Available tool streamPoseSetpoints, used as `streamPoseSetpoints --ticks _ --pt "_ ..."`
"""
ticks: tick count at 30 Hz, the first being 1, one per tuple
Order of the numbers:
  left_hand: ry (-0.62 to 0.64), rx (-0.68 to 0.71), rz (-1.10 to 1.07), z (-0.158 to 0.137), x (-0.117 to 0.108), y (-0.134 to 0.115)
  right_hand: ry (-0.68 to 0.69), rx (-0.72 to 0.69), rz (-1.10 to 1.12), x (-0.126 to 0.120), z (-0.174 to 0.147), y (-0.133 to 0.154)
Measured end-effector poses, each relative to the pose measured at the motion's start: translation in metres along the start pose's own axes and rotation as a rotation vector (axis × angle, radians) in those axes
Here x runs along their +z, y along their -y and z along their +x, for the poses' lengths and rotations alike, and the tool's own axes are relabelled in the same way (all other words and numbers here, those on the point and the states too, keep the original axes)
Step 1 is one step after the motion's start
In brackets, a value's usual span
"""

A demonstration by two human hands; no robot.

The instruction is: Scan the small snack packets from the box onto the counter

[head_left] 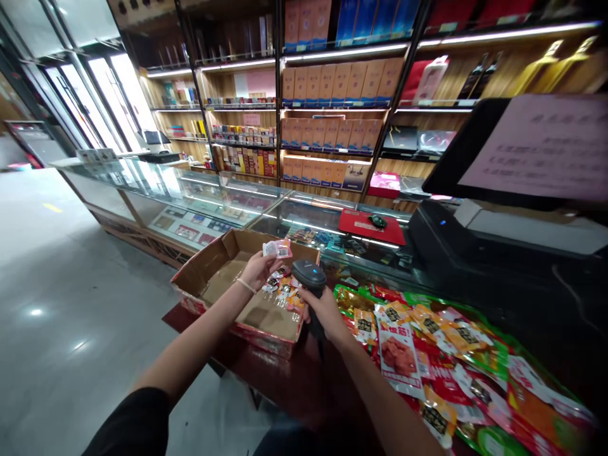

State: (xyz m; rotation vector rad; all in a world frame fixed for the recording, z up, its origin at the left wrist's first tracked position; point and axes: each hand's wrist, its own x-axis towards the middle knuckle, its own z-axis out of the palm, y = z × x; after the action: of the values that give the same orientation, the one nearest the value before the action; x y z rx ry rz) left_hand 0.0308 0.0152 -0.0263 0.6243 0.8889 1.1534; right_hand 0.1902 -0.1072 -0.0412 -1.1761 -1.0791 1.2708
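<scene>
My left hand (258, 270) is closed on a small pink-and-white snack packet (278, 249), held up over the cardboard box (223, 278) with a printed code on its face. In my right hand (327, 311) is a black barcode scanner (310, 273), its head tipped toward the packet and a small blue light showing on top. Inside the box, beneath my hands, lie several small snack packets (285, 288). To the right of the scanner, a large heap of orange, red and green snack packets (399, 354) covers the counter.
A dark monitor (527, 152) and its black base stand at the right behind the heap. A computer mouse (377, 221) sits on a red mat (351, 225) on the glass display counter (213, 202). Shelves of boxed goods (339, 82) line the back wall.
</scene>
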Motion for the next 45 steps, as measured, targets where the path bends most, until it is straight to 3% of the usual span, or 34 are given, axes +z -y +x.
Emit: streamPoseSetpoints --ticks 11,20,23,28,32,39,45 --pt "0.134 0.125 0.161 -0.021 0.042 0.022 0.011 -0.006 -0.163 -0.044 -0.038 0.034" --pt "0.187 0.195 0.309 -0.028 0.068 0.048 -0.087 -0.057 -0.227 -0.083 -0.065 0.032" --pt "0.223 0.294 0.593 -0.024 0.074 0.053 -0.11 -0.064 -0.214 -0.101 -0.072 0.031" --pt "0.309 0.529 1.325 -0.016 0.089 0.059 -0.173 -0.037 -0.19 -0.123 -0.079 0.033" --pt "0.381 0.579 1.602 -0.014 0.101 0.066 -0.201 -0.022 -0.152 -0.13 -0.084 0.037" --pt "0.422 0.525 1.469 -0.011 0.096 0.064 -0.214 -0.005 -0.14 -0.133 -0.082 0.033" --pt "0.326 0.511 1.363 -0.001 0.06 0.034 -0.195 0.011 -0.21 -0.122 -0.068 0.03"
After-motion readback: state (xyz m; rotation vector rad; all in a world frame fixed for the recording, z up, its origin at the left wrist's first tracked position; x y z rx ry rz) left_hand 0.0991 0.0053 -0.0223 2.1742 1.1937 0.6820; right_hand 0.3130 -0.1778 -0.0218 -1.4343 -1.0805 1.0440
